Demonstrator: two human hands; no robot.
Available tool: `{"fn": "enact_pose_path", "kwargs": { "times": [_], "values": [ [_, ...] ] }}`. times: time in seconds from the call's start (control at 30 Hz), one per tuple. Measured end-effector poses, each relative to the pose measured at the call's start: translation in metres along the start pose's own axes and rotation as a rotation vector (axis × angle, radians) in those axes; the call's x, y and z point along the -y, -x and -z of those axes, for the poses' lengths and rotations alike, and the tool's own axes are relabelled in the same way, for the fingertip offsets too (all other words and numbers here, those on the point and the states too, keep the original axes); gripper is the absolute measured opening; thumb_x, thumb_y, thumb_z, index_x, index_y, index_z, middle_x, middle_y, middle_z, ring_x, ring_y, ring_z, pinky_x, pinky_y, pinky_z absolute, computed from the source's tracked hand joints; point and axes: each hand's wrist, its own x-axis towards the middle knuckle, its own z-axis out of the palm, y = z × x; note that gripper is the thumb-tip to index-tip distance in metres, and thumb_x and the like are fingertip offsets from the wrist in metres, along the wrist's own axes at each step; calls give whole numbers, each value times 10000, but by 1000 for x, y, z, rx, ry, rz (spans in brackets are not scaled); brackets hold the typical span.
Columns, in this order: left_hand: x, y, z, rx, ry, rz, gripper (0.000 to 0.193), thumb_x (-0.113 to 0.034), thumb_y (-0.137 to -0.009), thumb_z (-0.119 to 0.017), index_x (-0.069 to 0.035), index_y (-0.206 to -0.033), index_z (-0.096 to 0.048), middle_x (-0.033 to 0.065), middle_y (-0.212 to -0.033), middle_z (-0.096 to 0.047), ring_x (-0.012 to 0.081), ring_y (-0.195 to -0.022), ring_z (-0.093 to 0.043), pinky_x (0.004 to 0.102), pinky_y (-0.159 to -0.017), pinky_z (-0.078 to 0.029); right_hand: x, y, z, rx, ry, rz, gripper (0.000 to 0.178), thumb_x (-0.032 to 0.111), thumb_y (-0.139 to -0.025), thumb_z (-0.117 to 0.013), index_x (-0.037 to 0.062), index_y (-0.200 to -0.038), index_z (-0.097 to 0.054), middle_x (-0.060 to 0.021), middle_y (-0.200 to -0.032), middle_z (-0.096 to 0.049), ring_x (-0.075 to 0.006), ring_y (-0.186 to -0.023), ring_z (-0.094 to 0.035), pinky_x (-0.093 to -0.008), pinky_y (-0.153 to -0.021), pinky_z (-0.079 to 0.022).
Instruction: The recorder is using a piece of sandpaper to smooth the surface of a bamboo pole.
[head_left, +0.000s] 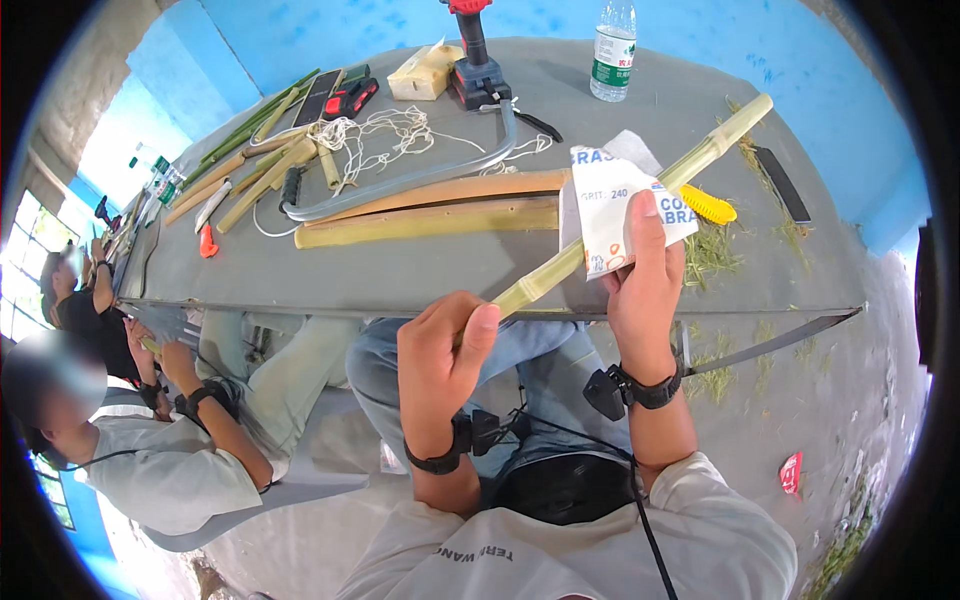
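Over the near edge of the table (420, 275), the left hand (440, 350) grasped the near end of a bamboo stick (540, 282), likely light, stiff and best held by its joints, the right hand (645, 280) pinched sandpaper (610, 210) over it, and a bottle (613, 50), fill unclear, stood far right
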Motion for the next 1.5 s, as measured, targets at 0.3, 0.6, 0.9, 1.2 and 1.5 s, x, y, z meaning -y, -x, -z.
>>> {"fn": "enact_pose_path", "kwargs": {
  "times": [0.3,0.6,0.9,1.2,1.5],
  "values": [
    [9,1,-9,-82,1,-20,332,-243,-986,-567,4,-763,-560,114,-640,-512,271,-556,-484,318,-538,-401,9,5,-8,592,427,-16,307,284,-968,-616,-2,-1076,-648,-9,-812,-660,-81,-726,-585,-242,-634,-469],
    [8,4,6,12,-80,-47,304,-285,-933,-646,-8,-824,-582,126,-694,-559,311,-595,-525,340,-550,-428,-1,4,-4,378,327,-9,273,267,-978,-614,11,-1069,-638,7,-875,-634,-58,-778,-556,-242,-665,-464],
    [6,-2,3,26,-141,-103,309,-264,-842,-751,-21,-866,-561,127,-731,-561,323,-604,-524,338,-540,-430,8,-1,-1,241,191,-88,293,324,-993,-585,39,-1012,-647,44,-794,-613,-1,-623,-514,-185,-485,-355],
    [7,0,10,0,-168,-19,319,-280,-841,-753,-19,-881,-574,136,-733,-562,323,-615,-530,347,-561,-443,14,-5,0,309,269,-206,363,357,-985,-589,7,-1031,-669,-3,-752,-630,-32,-654,-527,-220,-527,-396],
    [5,3,29,11,-103,27,289,-248,-854,-733,-11,-858,-569,142,-721,-545,329,-609,-495,344,-567,-425,3,8,-11,48,-39,124,339,310,-987,-586,-18,-1049,-645,-32,-805,-668,-73,-700,-585,-249,-598,-466]
  ]
}}
